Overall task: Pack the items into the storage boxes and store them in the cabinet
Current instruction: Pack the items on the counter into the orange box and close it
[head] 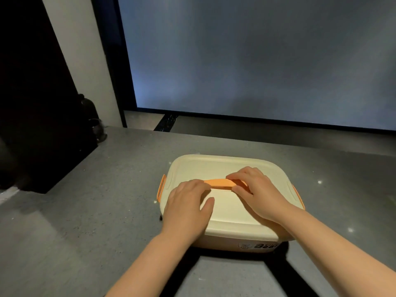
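**Two hands on the box handle**

While the cream storage box (225, 168) sits on the gray counter (85, 211), both hands are on top of it. The box is in the middle of the counter, close to the person, and its lid (231, 206) is on. An orange handle (218, 183) lies flat across the middle of the lid.

The left hand (188, 204) rests on the lid with its fingers a little bent. Its fingertips touch the left end of the handle, and its thumb lies flat on the lid. It does not wrap around anything.

The right hand (259, 194) is at the other end of the handle. Its fingers curl over the far side and its thumb presses the near side, so it pinches the handle.

An orange clip (161, 187) shows on the left side of the box, and another orange clip (299, 196) peeks out on the right side. Dark letters (264, 245) are printed on the front wall of the box, partly hidden.

At the far left, a dark bottle (86, 108) and a small glass (98, 129) stand by the wall
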### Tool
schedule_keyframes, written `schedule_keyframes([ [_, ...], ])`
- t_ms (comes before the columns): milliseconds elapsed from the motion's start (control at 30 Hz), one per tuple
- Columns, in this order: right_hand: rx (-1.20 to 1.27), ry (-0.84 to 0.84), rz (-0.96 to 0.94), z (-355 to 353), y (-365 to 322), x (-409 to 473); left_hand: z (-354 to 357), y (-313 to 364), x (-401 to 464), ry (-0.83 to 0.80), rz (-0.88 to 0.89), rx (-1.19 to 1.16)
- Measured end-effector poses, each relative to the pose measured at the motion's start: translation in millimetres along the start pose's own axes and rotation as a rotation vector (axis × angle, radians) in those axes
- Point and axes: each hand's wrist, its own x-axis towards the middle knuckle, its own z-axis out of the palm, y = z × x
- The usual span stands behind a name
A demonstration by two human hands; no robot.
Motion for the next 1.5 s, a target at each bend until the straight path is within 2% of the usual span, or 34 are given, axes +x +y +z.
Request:
schedule_keyframes([
  [233, 0.024, 0.066, 0.011, 10, 0, -6, 13, -2, 10, -0.016, 0.025, 0.064],
  [367, 0.008, 0.158, 0.119, -3, 15, -24, 30, 26, 28, -0.007, 0.077, 0.021],
  [467, -0.090, 0.275, 0.253, -16, 40, -47, 51, 56, 43, -0.095, 0.134, -0.019],
  [533, 0.073, 0.315, 0.454, -21, 53, -62, 64, 70, 47, -0.158, 0.183, 0.028],
  [633, 0.530, 0.270, 0.789, -17, 60, -73, 77, 74, 47, -0.217, 0.244, 0.163],
  [700, 0.750, 0.236, 0.870, -12, 61, -74, 79, 69, 47, -0.214, 0.250, 0.179],
  [767, 0.814, 0.336, 0.852, -6, 60, -74, 78, 67, 47, -0.208, 0.263, 0.174],
  [867, 0.779, 0.460, 0.776, -5, 58, -76, 78, 68, 47, -0.200, 0.260, 0.183],
  [1100, 0.414, 0.388, 0.646, -20, 53, -73, 80, 69, 48, -0.193, 0.243, 0.187],
  [1233, 0.205, 0.294, 0.589, -27, 49, -72, 77, 71, 47, -0.192, 0.236, 0.161],
  [1333, -0.020, 0.153, 0.566, -29, 44, -69, 68, 71, 45, -0.149, 0.206, 0.010],
  [1400, -0.133, 0.104, 0.449, -22, 31, -63, 56, 63, 41, -0.045, 0.118, -0.110],
  [1500, -0.135, -0.047, 0.194, -4, 2, -45, 31, 26, 34, 0.098, -0.024, -0.042],
])
